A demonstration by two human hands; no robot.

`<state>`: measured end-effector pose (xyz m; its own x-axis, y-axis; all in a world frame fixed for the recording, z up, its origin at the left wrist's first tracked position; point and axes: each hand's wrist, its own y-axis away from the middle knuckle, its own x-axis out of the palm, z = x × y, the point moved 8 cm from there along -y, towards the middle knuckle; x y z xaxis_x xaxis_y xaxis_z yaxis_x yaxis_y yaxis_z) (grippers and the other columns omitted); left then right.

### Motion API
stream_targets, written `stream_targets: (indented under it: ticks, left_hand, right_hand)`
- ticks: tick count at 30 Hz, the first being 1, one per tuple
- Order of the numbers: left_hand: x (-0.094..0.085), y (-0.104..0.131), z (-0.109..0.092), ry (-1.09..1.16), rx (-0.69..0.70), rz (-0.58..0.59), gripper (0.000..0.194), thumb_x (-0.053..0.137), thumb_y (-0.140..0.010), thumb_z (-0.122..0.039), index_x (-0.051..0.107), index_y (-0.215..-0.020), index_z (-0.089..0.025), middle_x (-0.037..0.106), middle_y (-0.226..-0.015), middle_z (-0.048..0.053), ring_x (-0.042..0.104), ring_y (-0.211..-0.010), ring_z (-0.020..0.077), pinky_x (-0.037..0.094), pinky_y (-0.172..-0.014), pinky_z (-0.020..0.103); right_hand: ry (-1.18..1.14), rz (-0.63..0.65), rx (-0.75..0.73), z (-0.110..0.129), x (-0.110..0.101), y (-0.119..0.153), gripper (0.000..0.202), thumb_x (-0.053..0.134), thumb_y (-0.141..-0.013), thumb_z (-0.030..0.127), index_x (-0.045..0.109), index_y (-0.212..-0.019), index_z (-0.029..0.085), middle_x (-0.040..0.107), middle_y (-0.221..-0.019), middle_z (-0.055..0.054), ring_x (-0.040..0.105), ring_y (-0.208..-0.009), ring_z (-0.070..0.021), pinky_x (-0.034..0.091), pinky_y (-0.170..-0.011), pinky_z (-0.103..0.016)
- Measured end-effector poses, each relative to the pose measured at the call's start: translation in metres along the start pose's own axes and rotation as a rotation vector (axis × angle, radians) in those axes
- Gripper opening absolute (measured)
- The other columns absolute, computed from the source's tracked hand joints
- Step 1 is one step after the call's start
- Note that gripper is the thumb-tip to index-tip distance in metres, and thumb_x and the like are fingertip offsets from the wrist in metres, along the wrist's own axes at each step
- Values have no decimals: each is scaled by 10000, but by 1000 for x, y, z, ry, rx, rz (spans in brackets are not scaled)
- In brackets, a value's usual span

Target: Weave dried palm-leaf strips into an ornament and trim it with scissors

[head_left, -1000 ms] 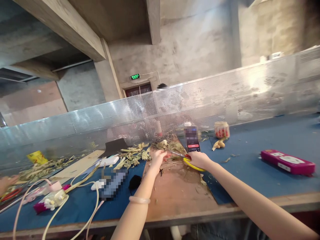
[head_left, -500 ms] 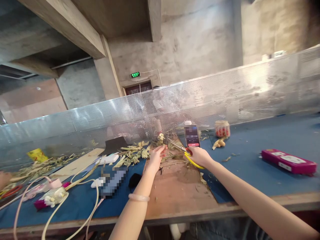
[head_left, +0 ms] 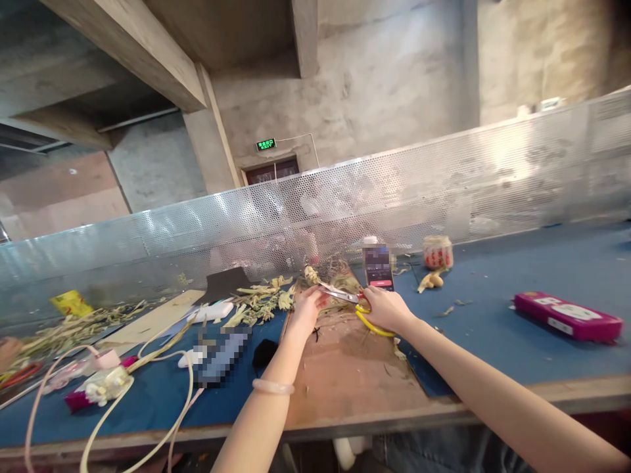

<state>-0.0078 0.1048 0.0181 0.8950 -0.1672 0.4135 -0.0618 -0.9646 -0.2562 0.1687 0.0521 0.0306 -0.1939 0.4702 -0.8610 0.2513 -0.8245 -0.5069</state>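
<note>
My left hand (head_left: 308, 310), with a pale bangle on the wrist, has its fingers closed round a pale dried plant piece (head_left: 310, 274) whose top sticks up above them. My right hand (head_left: 387, 309) grips yellow-handled scissors (head_left: 349, 297). Their metal blades point left and reach the plant piece near my left fingertips. Both hands are above a brown board (head_left: 345, 387) strewn with thin dry scraps. A phone (head_left: 378, 266) stands upright just behind my right hand.
Dried leaves (head_left: 263, 302) lie left of the board, beside a dark cloth item and looping cables. Farther right are a jar (head_left: 438, 252) and a magenta case (head_left: 566, 317). A perforated metal screen (head_left: 394, 190) runs behind. Another person's hand (head_left: 8, 353) shows at the far left.
My right hand has moved slightly left, bringing the scissor blades to the plant piece. The plant piece has shifted a little left and now tilts. The person behind the screen is less visible.
</note>
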Motion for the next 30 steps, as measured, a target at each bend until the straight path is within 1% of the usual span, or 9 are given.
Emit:
stream_targets:
  ticks: [5, 12, 18, 30]
  left_hand:
    - [-4, -2, -1, 14, 29, -34, 156, 719, -533, -165, 646, -665, -130, 679, -685, 49, 640, -675, 150, 434, -582, 223]
    - [-1, 1, -7, -20, 73, -47, 170, 734, -532, -178, 641, -664, -125, 658, -657, 37, 618, -630, 122, 419, -579, 217]
    - [-2, 1, -8, -66, 96, -51, 170, 738, -558, -208, 644, -673, -125, 664, -683, 45, 629, -671, 132, 424, -601, 225]
    - [-2, 3, -7, -39, 82, -71, 148, 723, -564, -197, 645, -668, -127, 686, -698, 55, 648, -704, 155, 427, -607, 227]
  right_hand:
    - [10, -11, 34, -3, -2, 0, 355, 445, -795, 479, 540, -947, 172, 597, -952, -87, 598, -861, -226, 386, -629, -263]
    - [13, 0, 42, -4, -2, 0, 342, 461, -791, 462, 545, -952, 171, 594, -951, -87, 597, -868, -231, 395, -645, -267]
    - [24, 4, 32, -4, -1, -1, 324, 459, -804, 436, 544, -984, 180, 592, -954, -84, 593, -879, -228, 395, -641, -261]
    - [52, -27, 42, -2, -4, 0, 322, 468, -806, 427, 539, -983, 167, 582, -960, -94, 585, -895, -231, 399, -621, -255]
